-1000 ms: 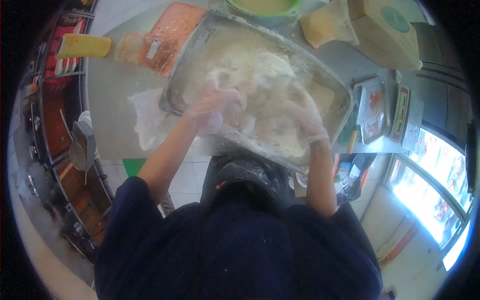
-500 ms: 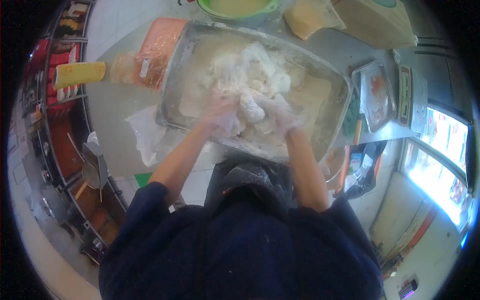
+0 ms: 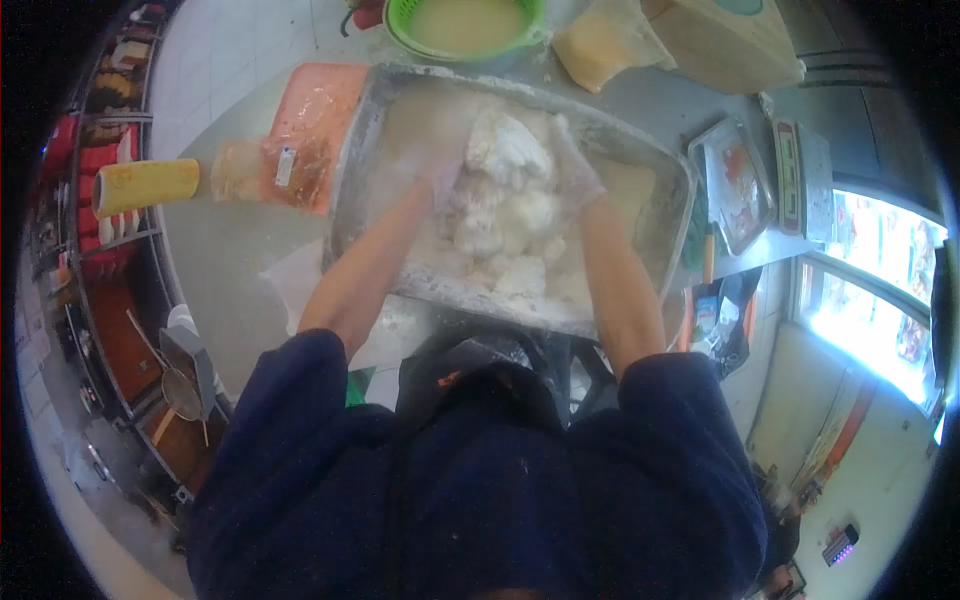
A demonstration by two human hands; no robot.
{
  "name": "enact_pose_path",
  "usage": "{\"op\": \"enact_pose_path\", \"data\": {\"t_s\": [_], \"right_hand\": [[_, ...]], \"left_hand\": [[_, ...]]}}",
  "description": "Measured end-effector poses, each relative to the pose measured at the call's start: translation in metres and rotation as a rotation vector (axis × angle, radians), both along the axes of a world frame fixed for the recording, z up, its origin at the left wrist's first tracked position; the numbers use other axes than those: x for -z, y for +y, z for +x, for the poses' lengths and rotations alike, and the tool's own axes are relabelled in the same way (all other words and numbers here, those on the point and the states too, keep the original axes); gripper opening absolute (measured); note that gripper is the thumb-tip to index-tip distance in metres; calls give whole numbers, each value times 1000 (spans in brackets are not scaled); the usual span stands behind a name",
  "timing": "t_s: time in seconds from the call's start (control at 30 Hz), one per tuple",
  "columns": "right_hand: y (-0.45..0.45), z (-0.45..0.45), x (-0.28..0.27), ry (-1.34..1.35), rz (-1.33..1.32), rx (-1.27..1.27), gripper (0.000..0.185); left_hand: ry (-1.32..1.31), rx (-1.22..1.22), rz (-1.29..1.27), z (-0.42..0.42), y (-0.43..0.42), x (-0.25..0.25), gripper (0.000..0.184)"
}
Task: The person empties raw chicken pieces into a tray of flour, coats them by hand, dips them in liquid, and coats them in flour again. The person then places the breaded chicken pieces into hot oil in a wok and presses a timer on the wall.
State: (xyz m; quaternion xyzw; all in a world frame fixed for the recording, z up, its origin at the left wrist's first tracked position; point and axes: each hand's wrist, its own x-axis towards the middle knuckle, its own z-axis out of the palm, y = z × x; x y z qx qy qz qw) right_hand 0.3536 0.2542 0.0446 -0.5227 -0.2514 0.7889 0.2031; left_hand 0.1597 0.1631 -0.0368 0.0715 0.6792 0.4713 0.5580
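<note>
A big metal tray (image 3: 440, 285) holds white powder, probably flour, and a heap of powder-coated pieces (image 3: 508, 148); their kind is hidden by the coating. My left hand (image 3: 446, 172), in a thin clear glove, is against the left side of the heap, its fingers blurred. On the opposite side, my right hand (image 3: 575, 168) wears a similar glove, its fingers stretched forward along the pieces. The heap lies between both hands. Loose powder (image 3: 625, 185) covers the tray's right part.
Beyond the tray stands a green basket (image 3: 395, 22) with cloudy liquid in it. An orange tray (image 3: 315, 100) and a yellow roll (image 3: 148, 187) are at left. A smaller metal tray (image 3: 755, 225) and a scale (image 3: 788, 170) stand at right.
Both hands have moved forward, away from my body, and spread apart from the tray's near middle to the sides of the heap. More coated pieces now show between them.
</note>
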Motion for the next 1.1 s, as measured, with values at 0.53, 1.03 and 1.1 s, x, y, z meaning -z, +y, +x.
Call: {"op": "enact_pose_path", "data": {"t_s": [0.53,1.03,1.1], "right_hand": [[-72,88,48,-445,65,-193,61],[-11,89,-14,75,293,-261,64],[17,76,33,-123,428,-347,57]], "left_hand": [[-404,-207,-213,35,-91,-90,58],[375,245,62,-24,-56,20,37],[395,118,-216,-37,-23,9,33]]}}
